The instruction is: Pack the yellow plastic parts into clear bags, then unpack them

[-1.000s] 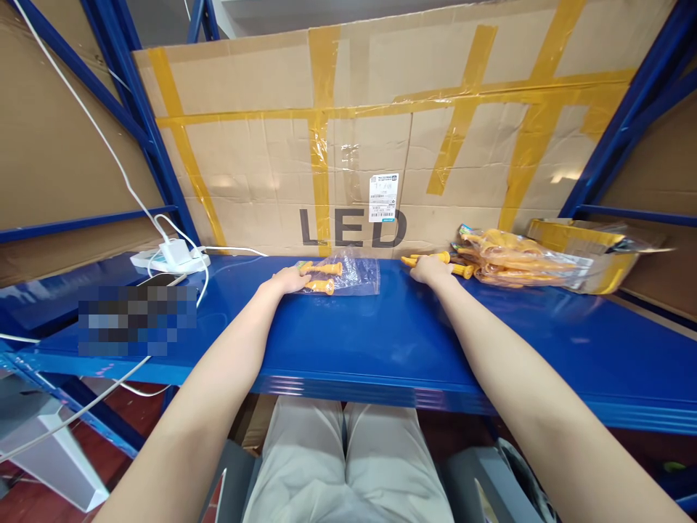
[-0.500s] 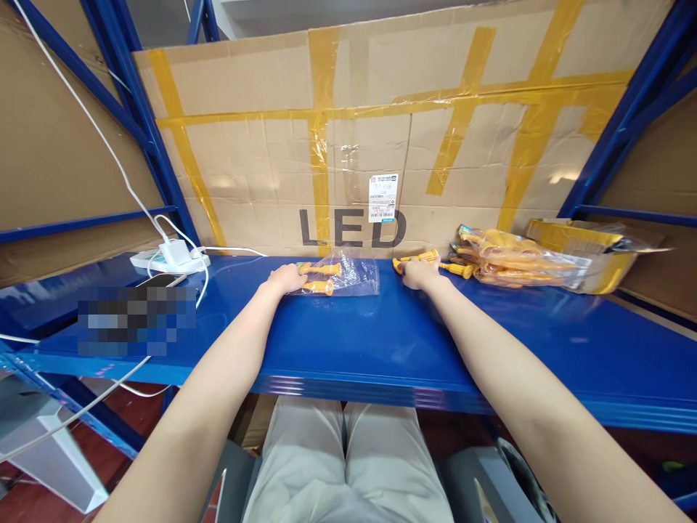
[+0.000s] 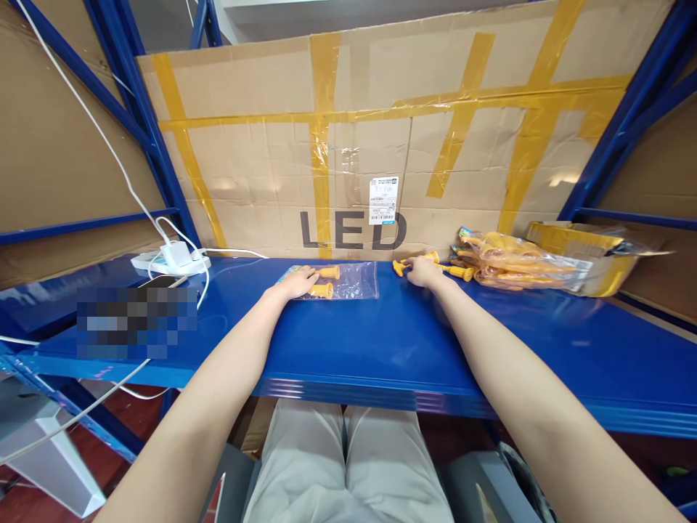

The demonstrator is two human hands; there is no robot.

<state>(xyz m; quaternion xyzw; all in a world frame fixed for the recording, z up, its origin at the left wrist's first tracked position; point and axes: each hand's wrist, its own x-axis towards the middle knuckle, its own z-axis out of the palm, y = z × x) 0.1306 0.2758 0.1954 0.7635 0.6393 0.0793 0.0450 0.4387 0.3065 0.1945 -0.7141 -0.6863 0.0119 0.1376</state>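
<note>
My left hand (image 3: pixel 297 282) lies on the left end of a clear plastic bag (image 3: pixel 351 280) that holds two small orange handled tools (image 3: pixel 325 282), fingers pressing it flat on the blue shelf (image 3: pixel 381 341). My right hand (image 3: pixel 423 271) is closed around loose orange tools (image 3: pixel 406 266) just right of the bag. More loose orange tools (image 3: pixel 460 272) lie at its right side.
A heap of bagged orange tools (image 3: pixel 512 261) and a yellow carton (image 3: pixel 588 250) sit at the back right. A taped cardboard sheet marked LED (image 3: pixel 353 145) stands behind. At the back left lie a white power strip with charger (image 3: pixel 171 258), cables and a phone.
My right hand drew the orange tools leftward toward the bag. My left hand shifted slightly and pressed the bag flat; the bag now lies smoother.
</note>
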